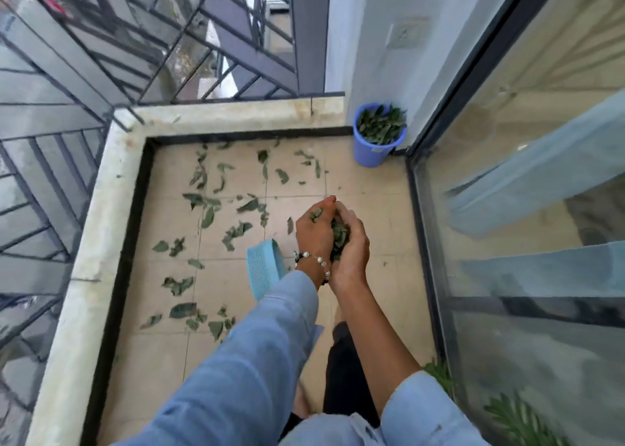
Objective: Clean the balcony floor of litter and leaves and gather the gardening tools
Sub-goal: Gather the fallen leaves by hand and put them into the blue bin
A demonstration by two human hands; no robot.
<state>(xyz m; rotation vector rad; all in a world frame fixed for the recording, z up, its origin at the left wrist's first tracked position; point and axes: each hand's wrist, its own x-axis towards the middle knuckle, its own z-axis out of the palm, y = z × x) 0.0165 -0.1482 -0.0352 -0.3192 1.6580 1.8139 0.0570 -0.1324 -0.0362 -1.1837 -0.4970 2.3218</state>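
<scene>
Head view: our left hand (313, 232) & right hand (350, 246) cup a bunch of leaves (339, 236) mid-frame, grip closed round it. Blue bucket (378, 141) upper right is nearly full; approx. half done, we judge. Loose leaves (203, 209) litter floor (372, 188); no tools seen.

- Green leaves (209, 209) lie scattered flat over the beige tiled balcony floor (372, 188).
- A bunch of leaves (339, 237) sits cupped between both hands.
- A blue bucket (377, 148) stands upright in the far corner, full of leaves.
</scene>
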